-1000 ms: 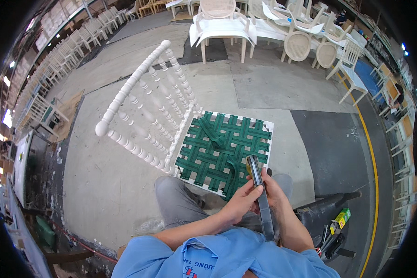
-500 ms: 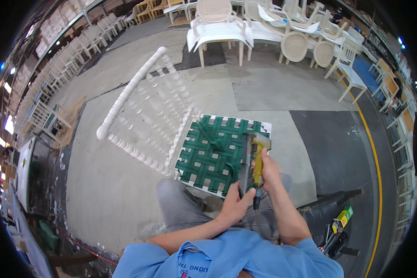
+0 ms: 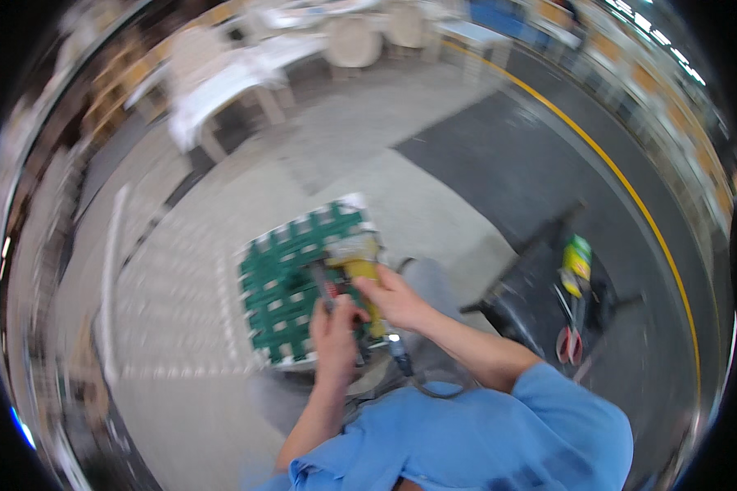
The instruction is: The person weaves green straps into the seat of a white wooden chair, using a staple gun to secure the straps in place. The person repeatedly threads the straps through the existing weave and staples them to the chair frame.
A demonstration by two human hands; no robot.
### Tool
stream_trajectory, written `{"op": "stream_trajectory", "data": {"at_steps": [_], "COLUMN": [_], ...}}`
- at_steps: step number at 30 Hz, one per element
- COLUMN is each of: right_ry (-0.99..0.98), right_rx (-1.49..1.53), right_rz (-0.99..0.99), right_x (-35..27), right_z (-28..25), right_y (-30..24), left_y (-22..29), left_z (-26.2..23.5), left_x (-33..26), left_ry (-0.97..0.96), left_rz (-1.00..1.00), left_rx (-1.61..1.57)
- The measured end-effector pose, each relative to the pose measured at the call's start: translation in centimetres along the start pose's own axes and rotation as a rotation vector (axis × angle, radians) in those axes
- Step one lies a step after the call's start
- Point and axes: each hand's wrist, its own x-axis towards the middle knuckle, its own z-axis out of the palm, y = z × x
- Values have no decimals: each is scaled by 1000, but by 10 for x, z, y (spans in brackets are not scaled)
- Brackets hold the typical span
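Observation:
A yellow air staple gun [image 3: 354, 263] is held over the seat of a white chair. My right hand [image 3: 395, 300] is closed around its grip. My left hand [image 3: 334, 334] is closed at the lower end of the gun's dark magazine, where a small red part shows. Green webbing [image 3: 272, 263] crisscrosses the seat in a basket weave. The chair's spindled back [image 3: 168, 299] lies off to the left, smeared by motion. From the gun's grip an air hose [image 3: 434, 393] runs down toward my lap.
To my right stands a low black stool [image 3: 512, 299]. On it lie red-handled scissors [image 3: 570, 344] and a yellow-green box [image 3: 577, 260]. Pale chairs [image 3: 213, 94] stand along the back, and a yellow line [image 3: 630, 192] curves along the floor.
The view has swung right, blurring the surroundings and shifting the chair leftward in it. The left hand has moved up along the gun, and the staple gun is now tilted differently.

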Motion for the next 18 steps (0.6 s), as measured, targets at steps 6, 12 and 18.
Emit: {"op": "stream_trajectory", "data": {"at_steps": [6,12,18], "right_ry": [268,592,694], "right_rx": [-375,-898,-934], "right_rz": [60,316,281], "right_x": [-49,-118,-167], "right_z": [-103,-242,-305], "right_y": [-70,-66,-50], "left_y": [-46,-190,-218], "left_z": [-21,-112,-107], "left_x": [5,-21,7], "left_ry": [-294,245,402], "left_rz": [-202,-1060,-1120], "left_rx": [-203,-472,-588]}}
